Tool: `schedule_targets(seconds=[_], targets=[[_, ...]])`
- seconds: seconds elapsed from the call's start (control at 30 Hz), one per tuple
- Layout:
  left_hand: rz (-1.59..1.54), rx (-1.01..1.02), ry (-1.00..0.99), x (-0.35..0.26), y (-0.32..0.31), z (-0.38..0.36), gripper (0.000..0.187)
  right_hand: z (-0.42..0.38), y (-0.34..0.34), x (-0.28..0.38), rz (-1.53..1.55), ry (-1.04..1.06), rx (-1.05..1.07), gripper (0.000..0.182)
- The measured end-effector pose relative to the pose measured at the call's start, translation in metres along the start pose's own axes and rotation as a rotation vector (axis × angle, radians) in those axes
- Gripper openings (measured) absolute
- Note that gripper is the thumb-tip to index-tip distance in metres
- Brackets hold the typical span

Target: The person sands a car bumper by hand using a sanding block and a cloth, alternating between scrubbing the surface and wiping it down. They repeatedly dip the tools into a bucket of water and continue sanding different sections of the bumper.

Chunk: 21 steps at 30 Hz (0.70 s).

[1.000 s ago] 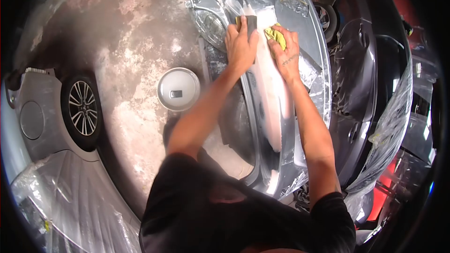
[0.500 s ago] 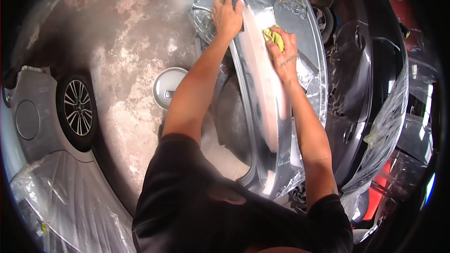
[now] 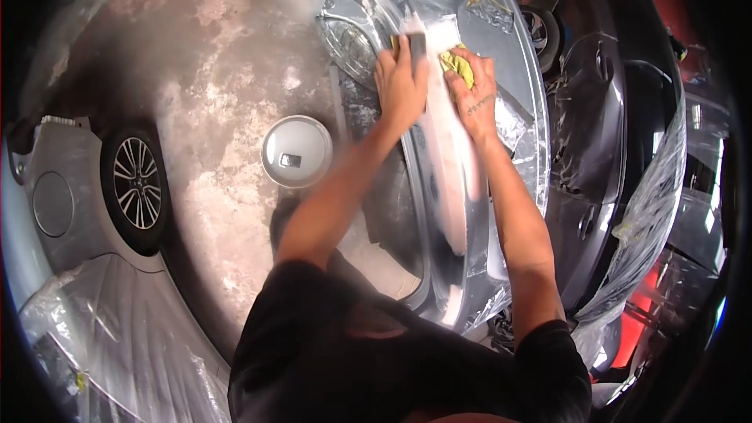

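My left hand point(image 3: 402, 88) is closed round a dark sanding block point(image 3: 417, 45), which rests on the upper part of a car fender point(image 3: 424, 180). A long pale pink patch point(image 3: 448, 188) runs down the fender, with dull grey around it. Just to the right, my right hand point(image 3: 476, 98) presses a crumpled yellow cloth point(image 3: 457, 69) against the panel beside the patch. A headlight point(image 3: 348, 41) lies to the left of my left hand, and the wheel arch point(image 3: 388, 196) opens below my forearm.
On the stained concrete floor stands a round white bucket point(image 3: 296, 129) with a small dark rectangle showing inside. A grey car with a spoked wheel point(image 3: 136, 182) is at the left, partly under plastic film point(image 3: 117, 337). Another dark car point(image 3: 583, 125) stands at the right.
My left hand has drawn the sanding block down the fender, toward me and slightly right. My right hand has stayed in place with the cloth. More of the bucket shows now.
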<state>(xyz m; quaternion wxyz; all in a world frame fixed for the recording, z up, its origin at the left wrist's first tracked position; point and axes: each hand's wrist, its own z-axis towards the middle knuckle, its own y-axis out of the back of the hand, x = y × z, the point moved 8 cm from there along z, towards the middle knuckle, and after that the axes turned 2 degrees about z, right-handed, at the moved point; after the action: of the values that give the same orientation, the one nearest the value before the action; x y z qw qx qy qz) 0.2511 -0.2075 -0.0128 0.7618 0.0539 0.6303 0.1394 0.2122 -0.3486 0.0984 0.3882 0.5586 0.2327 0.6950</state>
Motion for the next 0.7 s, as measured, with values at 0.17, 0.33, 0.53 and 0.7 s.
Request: schedule_targets(seconds=[0.17,0.33,0.53,0.7], targets=[[0.020,-0.030,0.047,0.031,0.001,0.070,0.070,0.000,0.001,0.001,-0.020,0.067,-0.002,0.041],[0.044,-0.029,0.057,0.008,-0.005,0.009,0.069,0.004,0.000,0.000,0.004,0.051,-0.010,0.041],[0.029,-0.056,0.088,0.032,0.005,0.070,0.071,-0.003,-0.003,0.005,-0.010,0.049,-0.007,0.040],[0.040,-0.026,0.064,0.004,-0.002,0.002,0.071,0.001,0.000,0.000,-0.025,0.047,-0.022,0.040]])
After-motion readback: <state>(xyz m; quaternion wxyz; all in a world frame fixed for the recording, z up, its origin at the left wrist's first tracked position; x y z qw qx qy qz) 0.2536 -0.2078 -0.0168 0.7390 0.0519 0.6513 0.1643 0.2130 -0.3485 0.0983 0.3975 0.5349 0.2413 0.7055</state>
